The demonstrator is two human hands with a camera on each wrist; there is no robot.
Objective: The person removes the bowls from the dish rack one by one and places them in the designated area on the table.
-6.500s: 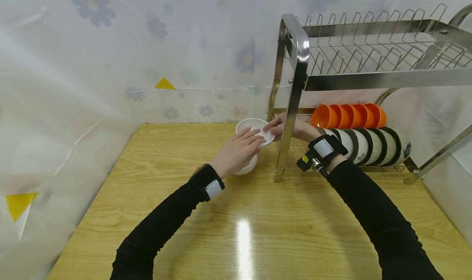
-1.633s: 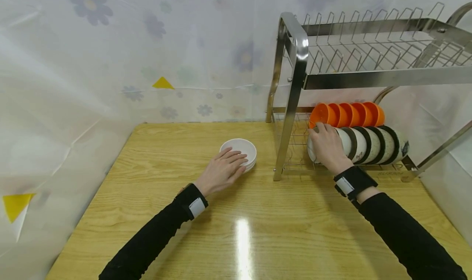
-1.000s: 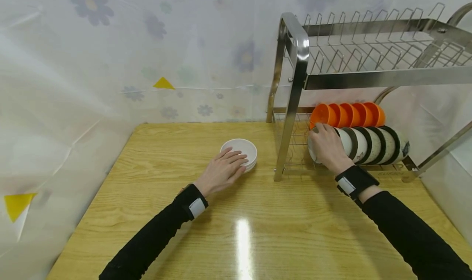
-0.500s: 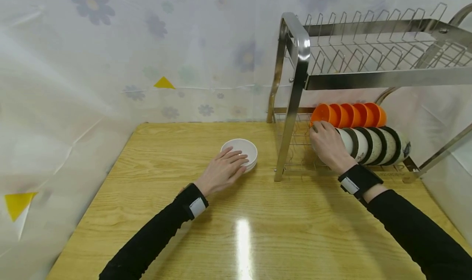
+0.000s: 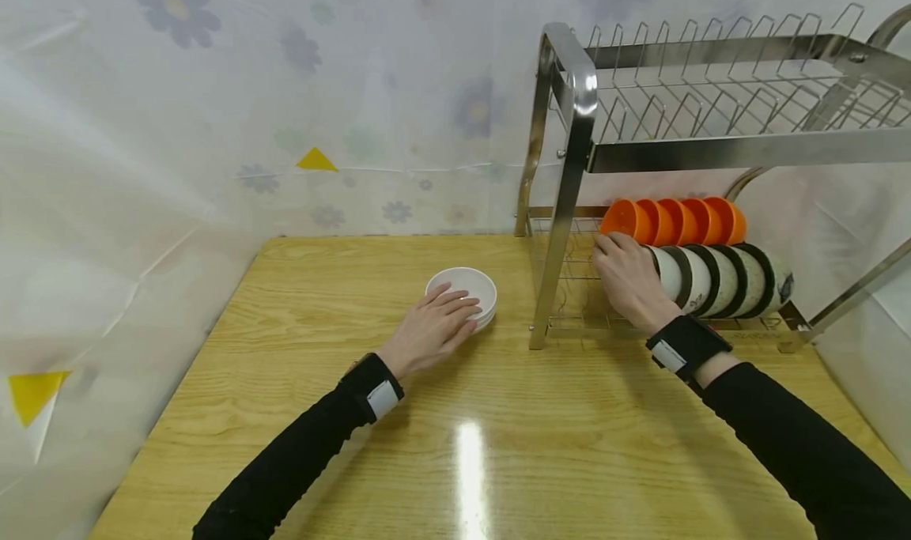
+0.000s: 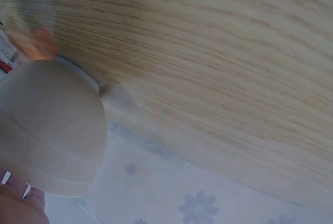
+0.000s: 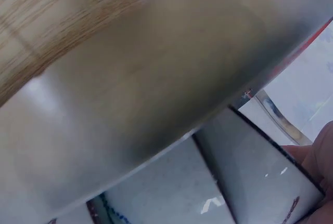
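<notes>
My left hand [image 5: 430, 330] rests over a small stack of white bowls [image 5: 463, 277] on the table, its fingers extended across the top one. The left wrist view shows the stack's pale outside [image 6: 52, 115], with fingertips [image 6: 21, 203] by the rim. On the rack's lower tier, my right hand [image 5: 629, 279] grips the bowl at the left end of a row of dark-rimmed bowls [image 5: 726, 279]. In the right wrist view, fingers and thumb hold that glossy white bowl [image 7: 255, 167] by its dark rim. From the head, the back of the hand hides most of it.
Behind the dark-rimmed row stand several orange bowls [image 5: 626, 220]. A two-tier metal dish rack [image 5: 712, 152] has a post between the hands, and wire slots line its upper tier. Its front rail [image 7: 130, 89] fills much of the right wrist view. A floral sheet [image 5: 398, 89] backs the table.
Earlier, both hands were at a white dish beside the rack post. Left has since settled on the stack; right has moved to the row, and the end bowl's pale left edge has gone from view.
</notes>
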